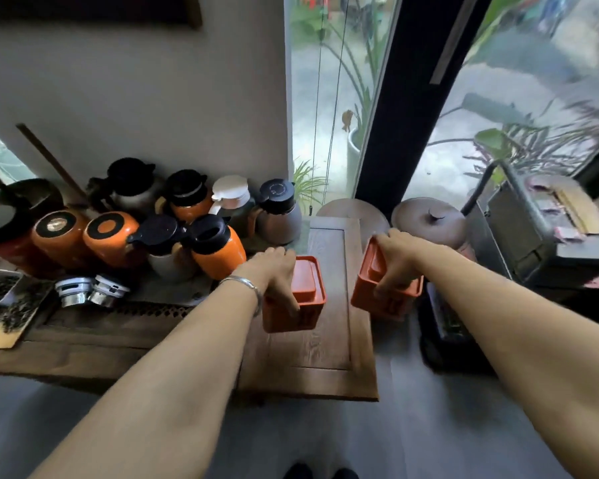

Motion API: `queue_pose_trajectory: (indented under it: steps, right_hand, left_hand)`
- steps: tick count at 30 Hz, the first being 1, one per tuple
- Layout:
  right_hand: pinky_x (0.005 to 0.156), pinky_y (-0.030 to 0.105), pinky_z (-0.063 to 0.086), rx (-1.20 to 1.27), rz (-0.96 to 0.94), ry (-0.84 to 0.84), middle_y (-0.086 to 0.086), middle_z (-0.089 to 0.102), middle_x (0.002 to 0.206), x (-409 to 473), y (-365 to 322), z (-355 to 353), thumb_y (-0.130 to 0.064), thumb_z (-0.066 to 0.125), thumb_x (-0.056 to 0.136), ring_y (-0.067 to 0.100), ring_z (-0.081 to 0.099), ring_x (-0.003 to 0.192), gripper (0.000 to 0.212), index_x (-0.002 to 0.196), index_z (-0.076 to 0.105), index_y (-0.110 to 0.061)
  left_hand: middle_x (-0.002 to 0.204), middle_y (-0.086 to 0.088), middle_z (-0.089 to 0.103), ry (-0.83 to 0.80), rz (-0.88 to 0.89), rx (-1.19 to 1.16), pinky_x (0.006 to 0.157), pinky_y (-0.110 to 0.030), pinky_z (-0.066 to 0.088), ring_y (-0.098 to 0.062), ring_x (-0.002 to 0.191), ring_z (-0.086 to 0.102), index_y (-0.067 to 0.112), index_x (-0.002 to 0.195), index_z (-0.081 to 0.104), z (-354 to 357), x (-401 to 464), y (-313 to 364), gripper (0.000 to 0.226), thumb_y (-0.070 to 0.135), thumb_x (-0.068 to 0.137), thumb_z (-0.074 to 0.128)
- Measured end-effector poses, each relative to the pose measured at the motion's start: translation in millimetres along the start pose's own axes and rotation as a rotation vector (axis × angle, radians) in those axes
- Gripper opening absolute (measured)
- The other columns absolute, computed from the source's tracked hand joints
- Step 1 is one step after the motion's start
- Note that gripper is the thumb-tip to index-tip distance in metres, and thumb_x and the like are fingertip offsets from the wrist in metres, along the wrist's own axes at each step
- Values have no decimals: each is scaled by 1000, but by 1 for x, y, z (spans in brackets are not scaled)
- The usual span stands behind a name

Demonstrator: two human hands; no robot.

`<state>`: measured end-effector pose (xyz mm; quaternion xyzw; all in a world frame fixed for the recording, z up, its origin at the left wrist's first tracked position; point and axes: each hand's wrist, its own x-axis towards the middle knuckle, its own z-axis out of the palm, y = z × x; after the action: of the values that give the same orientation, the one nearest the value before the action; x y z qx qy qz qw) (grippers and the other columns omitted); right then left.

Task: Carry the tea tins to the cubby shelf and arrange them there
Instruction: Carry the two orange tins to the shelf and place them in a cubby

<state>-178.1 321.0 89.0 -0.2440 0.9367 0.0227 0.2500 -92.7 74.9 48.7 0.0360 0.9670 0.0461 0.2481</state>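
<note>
Two orange tea tins, the left tin (pixel 300 299) in my left hand (pixel 275 271) and the right tin (pixel 377 288) in my right hand (pixel 400 261), fingers curled tight round each above the wooden table (pixel 329 357).

Two tins held over the right end of the tabletop.

The left hand (pixel 277 271) grips one tea tin (pixel 296 299) and the right hand (pixel 400 259) another tea tin (pixel 382 288), side by side, apart, above the tabletop (pixel 329 340) near its right edge. A cluster of flasks (pixel 173 223) stands along the back edge, left of both tins; two lids (pixel 90 290) lie before them. Two round jars (pixel 429 219) sit beyond the right end.
</note>
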Motion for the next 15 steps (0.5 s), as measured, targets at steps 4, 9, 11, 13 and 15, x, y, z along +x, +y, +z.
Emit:
queue_pose_trajectory:
  steps: [4,9,11,13,15]
  right_hand:
    - [93,45,51,25,101,85,5,51,119,-53,33,-61,-61,81,35,28,54,108,106,124,38,-23]
    - [82,42,57,188,231,227,3,63,100,-143,91,-117,-50,87,34,25,64,92,86,105,48,-19]
    - [79,40,59,228,315,276,0,68,92,-185,118,-129,-42,90,39,24,67,89,73,99,54,-20]
    - [78,37,58,216,414,320,-5,64,89,-232,143,-135,-50,89,33,20,65,85,78,97,52,-23]
    - [76,39,58,217,506,330,-3,64,93,-283,167,-135,-57,86,27,21,64,86,87,100,53,-22]
  left_hand:
    - [92,13,56,-16,147,-164,77,-29,46,-22,98,57,32,91,49,-79,5,45,66,54,43,88]
    - [109,-2,56,105,286,3,89,-45,51,-26,101,57,24,110,46,-169,4,151,105,68,19,73]
    - [114,-2,55,164,356,42,91,-45,50,-27,104,56,21,118,44,-195,-3,198,116,72,17,71]
    - [111,-1,59,172,438,54,87,-41,53,-25,99,60,20,116,48,-218,-14,246,109,68,23,77]
    - [102,-3,68,156,538,85,78,-36,57,-23,90,66,18,107,58,-233,-28,298,83,54,38,87]
